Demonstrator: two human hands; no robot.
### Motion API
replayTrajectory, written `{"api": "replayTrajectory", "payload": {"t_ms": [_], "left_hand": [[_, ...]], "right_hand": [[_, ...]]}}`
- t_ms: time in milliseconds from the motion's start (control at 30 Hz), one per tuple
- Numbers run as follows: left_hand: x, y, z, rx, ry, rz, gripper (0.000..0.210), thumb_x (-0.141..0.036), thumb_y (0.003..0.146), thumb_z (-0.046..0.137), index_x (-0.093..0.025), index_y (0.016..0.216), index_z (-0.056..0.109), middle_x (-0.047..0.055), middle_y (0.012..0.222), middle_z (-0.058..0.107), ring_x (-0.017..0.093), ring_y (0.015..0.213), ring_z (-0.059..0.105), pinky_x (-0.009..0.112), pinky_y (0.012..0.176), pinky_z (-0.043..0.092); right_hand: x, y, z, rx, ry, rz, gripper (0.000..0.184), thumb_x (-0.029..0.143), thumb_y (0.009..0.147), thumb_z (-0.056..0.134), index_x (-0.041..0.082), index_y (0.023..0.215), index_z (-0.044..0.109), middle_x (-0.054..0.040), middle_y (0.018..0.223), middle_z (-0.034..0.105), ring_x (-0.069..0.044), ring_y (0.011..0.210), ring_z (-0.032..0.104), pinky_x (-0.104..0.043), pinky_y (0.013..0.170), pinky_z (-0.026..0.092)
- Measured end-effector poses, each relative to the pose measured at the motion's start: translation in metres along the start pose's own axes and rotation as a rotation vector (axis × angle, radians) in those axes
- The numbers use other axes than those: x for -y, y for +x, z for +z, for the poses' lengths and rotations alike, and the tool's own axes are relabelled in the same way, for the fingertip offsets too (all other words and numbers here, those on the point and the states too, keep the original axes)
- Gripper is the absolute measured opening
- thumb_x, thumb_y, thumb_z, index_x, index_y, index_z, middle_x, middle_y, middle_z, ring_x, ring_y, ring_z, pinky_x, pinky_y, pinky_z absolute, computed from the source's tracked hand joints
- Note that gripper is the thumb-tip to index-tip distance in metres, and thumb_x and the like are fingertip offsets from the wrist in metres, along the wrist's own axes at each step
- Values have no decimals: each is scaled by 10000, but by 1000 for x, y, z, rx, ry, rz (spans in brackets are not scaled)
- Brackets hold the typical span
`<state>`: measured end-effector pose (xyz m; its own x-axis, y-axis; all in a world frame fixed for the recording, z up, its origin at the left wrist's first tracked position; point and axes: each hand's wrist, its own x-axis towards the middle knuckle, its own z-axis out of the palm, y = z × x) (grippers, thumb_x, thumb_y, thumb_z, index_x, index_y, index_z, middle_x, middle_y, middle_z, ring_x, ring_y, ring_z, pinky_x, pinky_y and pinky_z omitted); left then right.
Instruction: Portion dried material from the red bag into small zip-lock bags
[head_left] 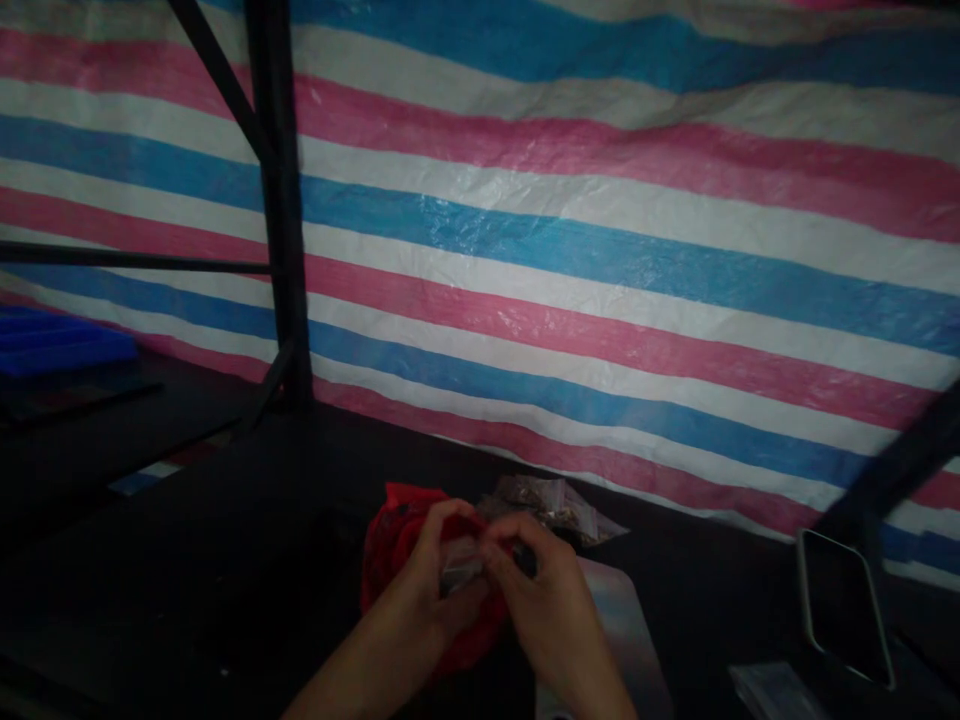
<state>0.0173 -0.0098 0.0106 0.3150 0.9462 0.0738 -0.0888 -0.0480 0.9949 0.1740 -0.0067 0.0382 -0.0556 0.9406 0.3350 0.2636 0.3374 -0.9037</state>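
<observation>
Just above a red plastic bag (377, 560), my left hand (431, 575) is closed around a small clear plastic bag (461, 562). The thumb and fingers of my right hand (536, 580) pinch at the small bag's right edge, close to the left fingertips. What lies inside the small bag is too dark to make out. Dark items show in the red bag, partly hidden by my hands. Right behind my fingers lie clear zip bags (551, 500) filled with small brownish pieces.
A silvery flat plate (626, 625) lies under my right forearm on the black table (225, 560). At the right are a phone (846, 607) and a clear bag (776, 690). A blue tray (67, 340) stands far left, beside a black metal post (283, 200). Striped sheeting (562, 250) hangs behind.
</observation>
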Motion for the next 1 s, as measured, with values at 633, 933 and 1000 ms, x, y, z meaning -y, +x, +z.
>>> {"api": "replayTrajectory", "payload": {"t_ms": [633,933,1000], "left_hand": [[5,24,25,-192,133,106,446,-527,812,725,-246,1155,672,83,1103,802,251,1039,771,376,984,616],[-15,14,17,-574,369,266,323,-442,790,667,-237,1040,651,34,986,757,234,929,754,409,978,608],[-11,12,12,-603,370,286,307,-416,800,676,-242,1051,642,22,979,742,226,925,743,403,983,602]], "right_hand": [[-84,-28,-148,-732,-450,96,472,557,888,523,176,995,781,-182,1079,783,-330,1018,715,-461,937,539],[-92,-30,-158,-814,-369,101,441,542,891,545,176,964,778,-167,1058,793,-318,1011,731,-452,932,546],[-92,-27,-155,-786,-356,93,438,540,898,543,176,962,778,-161,1050,795,-309,999,737,-440,918,553]]}}
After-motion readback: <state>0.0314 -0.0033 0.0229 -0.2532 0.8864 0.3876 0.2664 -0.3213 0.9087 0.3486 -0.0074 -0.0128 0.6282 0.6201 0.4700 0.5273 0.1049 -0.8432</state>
